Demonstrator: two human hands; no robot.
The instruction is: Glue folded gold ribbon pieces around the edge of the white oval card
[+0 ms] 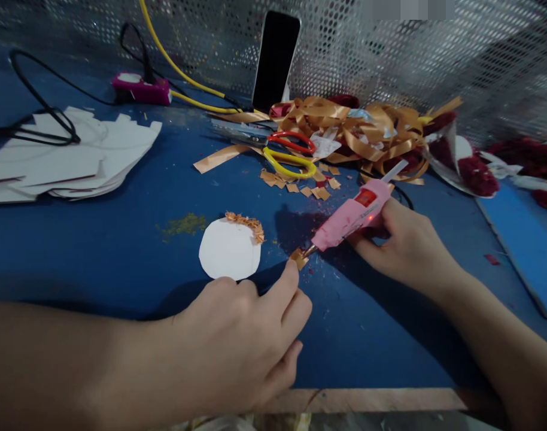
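Hands: with my left (251, 335) I touched 1 tan ribbon piece (299, 258) at the fingertips; my right (406, 245) grasped the pink glue gun (352, 215), nozzle at that piece, right of the white disc (228, 251).

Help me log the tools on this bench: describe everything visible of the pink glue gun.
The glue gun has a pink, plastic-looking body with a red panel, a small lit red light and some reddish specks. A translucent stick juts from its back; a metallic nozzle tips the front. The right hand grips it, hiding most of the handle. It slants nozzle-down above the blue table, tip at a small gold piece; contact is unclear.
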